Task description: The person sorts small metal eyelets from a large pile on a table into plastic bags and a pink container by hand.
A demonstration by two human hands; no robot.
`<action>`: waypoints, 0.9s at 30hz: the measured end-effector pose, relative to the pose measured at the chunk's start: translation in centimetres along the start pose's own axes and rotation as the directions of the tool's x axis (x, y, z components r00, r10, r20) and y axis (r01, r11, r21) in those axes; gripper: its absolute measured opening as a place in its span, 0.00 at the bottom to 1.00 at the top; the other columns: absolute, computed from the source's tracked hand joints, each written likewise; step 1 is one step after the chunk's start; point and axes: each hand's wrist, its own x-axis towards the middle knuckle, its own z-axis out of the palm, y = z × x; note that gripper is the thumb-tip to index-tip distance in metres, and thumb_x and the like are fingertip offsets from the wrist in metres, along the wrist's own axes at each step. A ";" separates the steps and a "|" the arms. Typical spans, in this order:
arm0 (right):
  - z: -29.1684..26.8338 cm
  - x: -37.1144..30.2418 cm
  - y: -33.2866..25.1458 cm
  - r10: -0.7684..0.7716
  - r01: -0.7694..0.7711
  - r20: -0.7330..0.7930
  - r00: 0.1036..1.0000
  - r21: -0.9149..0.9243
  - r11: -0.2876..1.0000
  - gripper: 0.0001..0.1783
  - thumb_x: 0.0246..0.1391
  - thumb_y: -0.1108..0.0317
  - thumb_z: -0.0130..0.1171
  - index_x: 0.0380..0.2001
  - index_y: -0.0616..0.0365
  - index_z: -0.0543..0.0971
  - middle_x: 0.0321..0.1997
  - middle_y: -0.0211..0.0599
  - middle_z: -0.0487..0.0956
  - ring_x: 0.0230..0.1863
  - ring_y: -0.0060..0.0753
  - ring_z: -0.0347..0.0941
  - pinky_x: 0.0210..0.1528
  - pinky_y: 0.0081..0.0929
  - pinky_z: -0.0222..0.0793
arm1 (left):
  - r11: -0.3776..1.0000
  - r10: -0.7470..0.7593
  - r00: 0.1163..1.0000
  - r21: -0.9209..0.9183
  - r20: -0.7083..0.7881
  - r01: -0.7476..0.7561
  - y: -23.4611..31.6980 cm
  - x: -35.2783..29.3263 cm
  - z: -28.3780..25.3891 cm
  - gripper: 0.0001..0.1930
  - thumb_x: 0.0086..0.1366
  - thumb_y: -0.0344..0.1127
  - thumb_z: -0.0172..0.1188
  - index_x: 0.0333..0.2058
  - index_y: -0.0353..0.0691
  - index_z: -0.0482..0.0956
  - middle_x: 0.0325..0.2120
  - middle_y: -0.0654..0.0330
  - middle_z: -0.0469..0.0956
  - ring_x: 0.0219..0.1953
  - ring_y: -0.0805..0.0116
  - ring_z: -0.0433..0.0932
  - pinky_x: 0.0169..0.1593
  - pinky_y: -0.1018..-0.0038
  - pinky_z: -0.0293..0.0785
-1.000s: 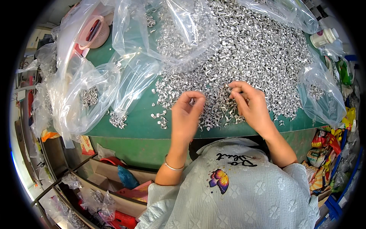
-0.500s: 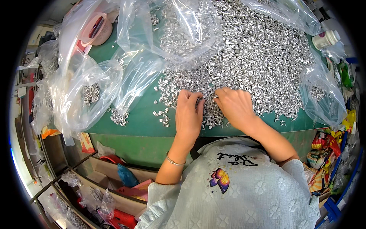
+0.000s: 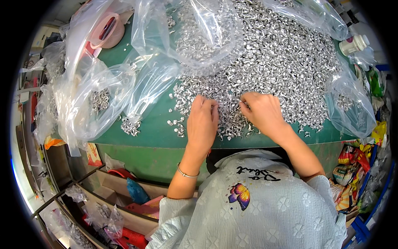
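A broad heap of small, curved, silvery metal pieces [image 3: 286, 62] covers much of the green table [image 3: 157, 120]. At its near edge my left hand [image 3: 202, 122] is closed, fingertips pressed together low over the pieces; whatever they pinch is hidden. To its right my right hand [image 3: 263, 114] is curled over the heap, thumb and fingers bent inward, and its fingertips are among the pieces. What it holds, if anything, is too small to make out. Loose pieces [image 3: 178, 126] lie just left of my left hand.
Clear plastic bags [image 3: 151, 83] lie at the left and over the heap's far part; another bag [image 3: 352, 103] with pieces sits at the right. A pink basket [image 3: 112, 35] stands far left, a white bottle [image 3: 353, 44] far right. Below the table's left side are open drawers [image 3: 124, 182].
My hands have moved apart: the left shifted slightly left and nearer to me, the right a little to the right. The heap looks much the same.
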 end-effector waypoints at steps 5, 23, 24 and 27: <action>-2.0 -0.1 1.1 0.187 -0.272 0.205 0.961 0.575 0.772 0.07 0.52 0.68 0.53 0.24 0.59 0.73 0.13 0.27 0.66 0.12 0.20 0.58 0.15 0.19 0.56 | 0.973 -0.155 0.988 -0.173 0.013 0.155 1.2 -0.4 -1.4 0.09 0.53 0.22 0.61 0.34 0.35 0.76 0.25 0.56 0.68 0.27 0.62 0.70 0.31 0.70 0.67; -1.5 -1.7 -0.7 -0.037 0.030 0.241 0.970 0.032 0.999 0.10 0.42 0.72 0.59 0.33 0.56 0.79 0.25 0.36 0.72 0.30 0.41 0.74 0.27 0.38 0.68 | 0.995 0.095 0.994 0.005 0.048 -0.095 1.5 -0.5 1.4 0.11 0.49 0.25 0.63 0.33 0.35 0.76 0.28 0.55 0.68 0.33 0.55 0.69 0.36 0.65 0.67; -1.4 -1.7 -0.7 -0.043 0.044 0.227 0.973 0.000 0.999 0.10 0.42 0.72 0.58 0.32 0.56 0.78 0.26 0.36 0.72 0.31 0.41 0.74 0.26 0.37 0.68 | 0.994 0.108 0.993 0.000 0.044 -0.108 1.4 -0.5 1.4 0.11 0.49 0.25 0.63 0.33 0.35 0.76 0.28 0.54 0.68 0.33 0.55 0.69 0.35 0.65 0.67; -1.1 -1.6 -0.1 -0.086 0.086 0.192 0.978 0.009 0.996 0.07 0.41 0.74 0.54 0.28 0.56 0.76 0.25 0.36 0.71 0.32 0.40 0.74 0.26 0.36 0.68 | 0.980 0.050 0.999 -0.193 -0.008 -0.051 0.8 -0.5 1.4 0.10 0.50 0.24 0.63 0.33 0.35 0.76 0.27 0.57 0.69 0.29 0.63 0.70 0.32 0.71 0.66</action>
